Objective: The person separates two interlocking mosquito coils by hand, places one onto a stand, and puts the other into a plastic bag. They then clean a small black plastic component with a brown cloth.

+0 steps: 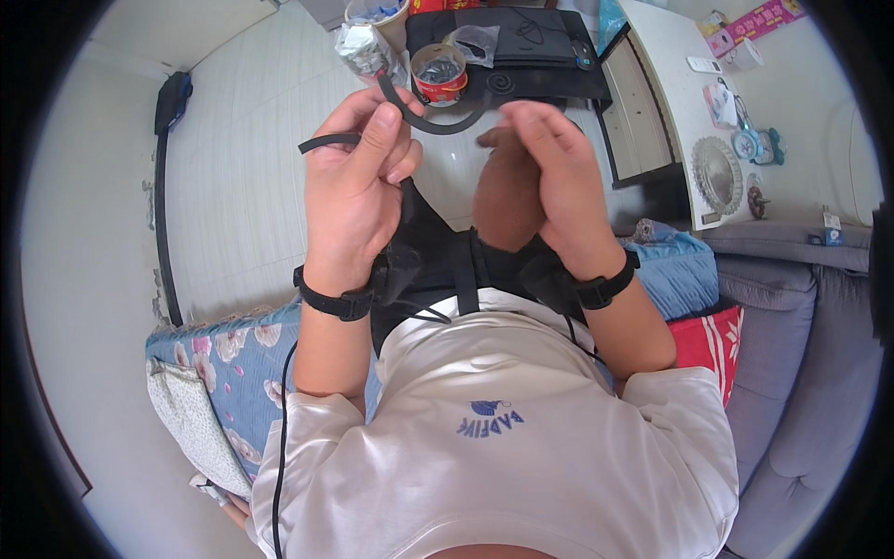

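Note:
A narrow black flexible strip (438, 128) is pinched between thumb and forefinger of my left hand (352, 191). One end sticks out to the left of that hand; the other part loops up and bends over to the right. It runs toward a small black spiral (500, 84), seen against the black table. My right hand (568, 177) is raised on the right, fingers bent together, its tips close to the strip. A smooth brown rounded shape (507, 200) shows on its palm side; whether that is a held thing or shaded fingers, I cannot tell.
Beyond my hands stand a black low table (531, 47), a red tub (440, 79) with a dark lining, and a silvery bag (368, 47). A white side table (666, 70) with a glass dish (716, 175) is at right. A grey sofa (764, 307) lies nearer.

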Motion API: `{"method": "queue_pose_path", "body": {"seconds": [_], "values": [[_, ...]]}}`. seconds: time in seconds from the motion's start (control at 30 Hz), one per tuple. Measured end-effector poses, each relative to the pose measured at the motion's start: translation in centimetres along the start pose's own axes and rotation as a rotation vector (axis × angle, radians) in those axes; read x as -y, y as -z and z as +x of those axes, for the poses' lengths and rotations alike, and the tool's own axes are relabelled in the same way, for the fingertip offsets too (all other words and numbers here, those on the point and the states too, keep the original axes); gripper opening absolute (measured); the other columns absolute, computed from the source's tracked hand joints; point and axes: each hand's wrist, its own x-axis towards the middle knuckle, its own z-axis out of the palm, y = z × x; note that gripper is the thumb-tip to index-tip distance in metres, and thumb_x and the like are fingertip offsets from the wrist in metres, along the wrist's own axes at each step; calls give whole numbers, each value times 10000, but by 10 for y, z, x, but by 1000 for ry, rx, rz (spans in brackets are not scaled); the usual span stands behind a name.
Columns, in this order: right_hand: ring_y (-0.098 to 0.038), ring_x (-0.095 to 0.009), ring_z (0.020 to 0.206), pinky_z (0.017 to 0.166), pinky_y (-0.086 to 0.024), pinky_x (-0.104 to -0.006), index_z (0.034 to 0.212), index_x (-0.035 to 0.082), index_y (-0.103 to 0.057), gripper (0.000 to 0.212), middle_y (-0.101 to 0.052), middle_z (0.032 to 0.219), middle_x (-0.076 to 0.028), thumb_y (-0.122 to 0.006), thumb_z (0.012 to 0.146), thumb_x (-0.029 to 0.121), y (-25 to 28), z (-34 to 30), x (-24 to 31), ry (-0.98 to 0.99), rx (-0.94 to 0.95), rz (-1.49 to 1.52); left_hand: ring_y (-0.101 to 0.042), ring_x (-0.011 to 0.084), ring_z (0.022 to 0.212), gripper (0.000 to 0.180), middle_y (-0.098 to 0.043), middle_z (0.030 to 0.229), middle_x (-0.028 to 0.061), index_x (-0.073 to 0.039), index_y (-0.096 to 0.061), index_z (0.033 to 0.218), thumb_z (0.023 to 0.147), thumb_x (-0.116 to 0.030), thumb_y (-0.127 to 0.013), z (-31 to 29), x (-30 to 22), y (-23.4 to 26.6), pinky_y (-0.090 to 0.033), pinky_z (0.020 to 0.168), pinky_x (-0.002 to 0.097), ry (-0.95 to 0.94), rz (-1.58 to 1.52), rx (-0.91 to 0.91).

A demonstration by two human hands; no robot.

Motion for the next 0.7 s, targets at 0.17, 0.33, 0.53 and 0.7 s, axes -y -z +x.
{"method": "queue_pose_path", "body": {"seconds": [0.17, 0.33, 0.53, 0.7], "values": [[-647, -123, 827, 726, -520, -255, 1126, 29, -621, 244, -683, 972, -50, -680, 906, 116, 3, 8, 16, 372, -124, -31, -355, 61, 598, 193, -659, 950, 94, 75, -628, 1096, 968, -69, -635, 0, 0, -3, -311, 538, 225, 0, 122, -26], [-658, -179, 741, 618, -523, -270, 1065, 77, -670, 274, -694, 949, -58, -730, 804, 20, -19, 7, 48, 974, 10, -674, -409, 63, 593, 170, -667, 881, 74, 72, -662, 1066, 938, -40, -661, -5, 6, -14, -320, 531, 215, 11, 274, 18], [-645, -214, 737, 585, -517, -301, 1005, 104, -696, 244, -646, 909, -38, -741, 767, 70, -30, 10, 37, 1223, 27, -932, -489, 76, 632, 169, -638, 786, 39, 58, -686, 1044, 905, -33, -716, -10, 7, -18, -373, 553, 214, -57, 410, -69], [-644, -208, 702, 563, -510, -297, 1004, 100, -704, 239, -628, 871, -32, -743, 770, 71, -27, -1, 32, 1156, 111, -967, -501, 84, 642, 193, -639, 799, 36, 60, -686, 1069, 903, -32, -721, -10, 9, -16, -385, 559, 218, -42, 346, -128]]}}
